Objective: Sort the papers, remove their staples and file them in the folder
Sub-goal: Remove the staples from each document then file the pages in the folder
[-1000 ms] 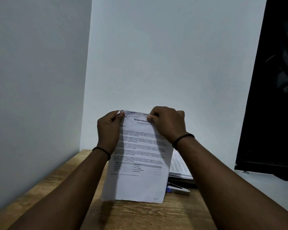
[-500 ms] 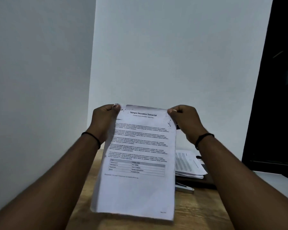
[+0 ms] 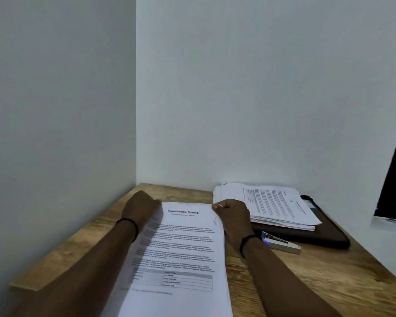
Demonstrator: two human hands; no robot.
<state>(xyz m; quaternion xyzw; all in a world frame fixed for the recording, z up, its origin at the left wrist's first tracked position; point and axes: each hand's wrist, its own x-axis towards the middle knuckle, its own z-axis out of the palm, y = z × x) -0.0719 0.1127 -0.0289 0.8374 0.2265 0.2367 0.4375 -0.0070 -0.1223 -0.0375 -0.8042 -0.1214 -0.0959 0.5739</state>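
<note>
Pinched at its two top corners, the printed transcript [image 3: 181, 252] is held by both hands: the left hand [image 3: 140, 209] is curled around the top left corner, and the right hand [image 3: 233, 216] grips the top right corner with the thumb on top. The sheet is held low over the wooden desk [image 3: 306, 271]; whether it rests on the wood cannot be told. A stack of papers [image 3: 272, 204] lies on a dark folder [image 3: 325, 234] to the right, and a stapler [image 3: 281, 243] lies just in front of the folder.
</note>
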